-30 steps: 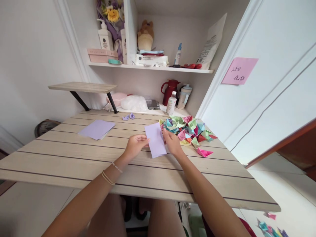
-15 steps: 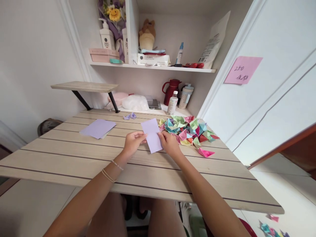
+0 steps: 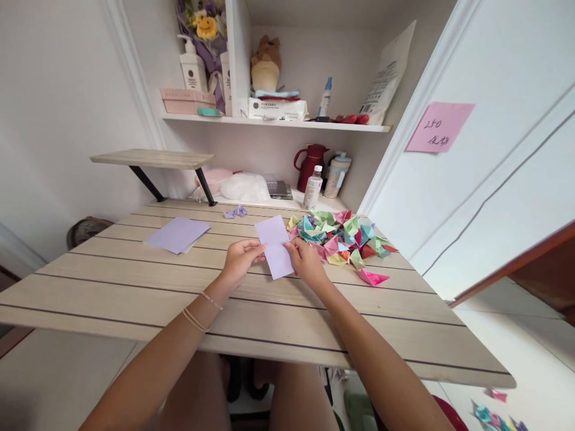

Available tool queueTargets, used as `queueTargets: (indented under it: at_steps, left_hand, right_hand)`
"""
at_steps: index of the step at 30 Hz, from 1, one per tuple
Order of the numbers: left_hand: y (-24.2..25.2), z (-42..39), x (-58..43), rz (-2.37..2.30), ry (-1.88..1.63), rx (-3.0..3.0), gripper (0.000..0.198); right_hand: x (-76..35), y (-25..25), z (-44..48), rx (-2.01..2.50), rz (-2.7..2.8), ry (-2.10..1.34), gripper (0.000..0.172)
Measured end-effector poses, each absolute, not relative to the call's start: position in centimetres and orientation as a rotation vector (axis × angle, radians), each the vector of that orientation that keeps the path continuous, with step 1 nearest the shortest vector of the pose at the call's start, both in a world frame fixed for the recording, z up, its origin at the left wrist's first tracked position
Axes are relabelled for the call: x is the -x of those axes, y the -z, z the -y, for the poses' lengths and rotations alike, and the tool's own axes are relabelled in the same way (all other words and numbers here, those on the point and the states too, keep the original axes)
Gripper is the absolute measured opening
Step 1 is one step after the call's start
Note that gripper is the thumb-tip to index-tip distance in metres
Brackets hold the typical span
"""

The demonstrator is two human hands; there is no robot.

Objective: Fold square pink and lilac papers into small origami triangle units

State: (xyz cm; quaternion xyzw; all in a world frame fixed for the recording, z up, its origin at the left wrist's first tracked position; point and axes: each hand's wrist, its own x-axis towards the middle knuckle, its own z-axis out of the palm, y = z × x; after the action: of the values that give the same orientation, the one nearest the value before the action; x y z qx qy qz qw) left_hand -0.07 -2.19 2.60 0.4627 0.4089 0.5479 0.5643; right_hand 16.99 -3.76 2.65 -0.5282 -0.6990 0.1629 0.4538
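Observation:
A lavender sheet of paper (image 3: 275, 239), with a crease across its middle, is held up over the table between both hands. My left hand (image 3: 242, 258) pinches its left edge near the crease. On the opposite edge, my right hand (image 3: 307, 261) grips the same sheet between thumb and fingers. Beyond my right hand lies a heap of folded paper boats (image 3: 332, 230) in many colours, with one bright pink boat (image 3: 374, 277) apart at the front. Two small purple folded pieces (image 3: 236, 212) sit farther back. A stack of lavender paper (image 3: 178, 234) rests on the left.
A small raised shelf (image 3: 153, 158) stands at the table's back left. Behind the boats are a bottle (image 3: 313, 188), a dark red jug (image 3: 311, 167) and a tumbler (image 3: 338, 175). More folded paper (image 3: 494, 416) lies on the floor at right. The slatted table (image 3: 287, 323) ends close to my body.
The view has shifted very slightly. Both hands keep the same hold on the lavender sheet, and nothing on the table has moved.

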Motion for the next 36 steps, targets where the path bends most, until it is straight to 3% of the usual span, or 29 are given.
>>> queueTargets:
  at_steps: [17,23,29,36]
  left_hand:
    - [-2.6,1.8,0.8,-0.976,-1.366,-1.112,0.031]
    - [-2.3,2.0,0.4,-0.932,-1.318,-1.232,0.032]
    - [-2.2,2.0,0.3,-0.952,-1.334,-1.248,0.030]
    - [-2.3,2.3,0.1,-0.903,-1.261,-1.230,0.033]
  right_hand:
    - [-18.0,-2.2,3.6,1.289,1.686,-0.382,0.047]
    - [-17.5,-2.0,3.4,1.375,1.693,-0.173,0.039]
    - [-17.4,-2.0,3.8,1.370,1.713,-0.156,0.045]
    - [-16.7,-2.0,3.6,1.373,1.749,-0.103,0.041]
